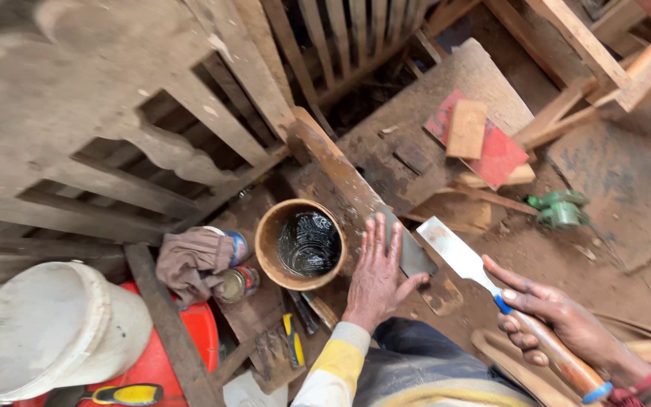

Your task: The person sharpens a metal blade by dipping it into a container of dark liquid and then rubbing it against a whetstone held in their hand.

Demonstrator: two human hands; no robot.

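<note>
Left hand (377, 273) pressed flat, fingers spread, on grey sharpening stone (414, 255) at frame centre, likely steadying it. Right hand (559, 320), lower right, wrapped tight around chisel (467, 265) handle, blade angled toward stone. Bowl of dark liquid (301, 243) just left.

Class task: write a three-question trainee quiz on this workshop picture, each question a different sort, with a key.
1. True or false: the right hand grips a wood-handled chisel.
2. The left hand lies flat on: A) the white bucket, B) a dark stone on a plank, C) the green tool.
3. Fill in: the round tub beside the left hand holds a ____ liquid.

Key: 1 true; 2 B; 3 dark.
</note>
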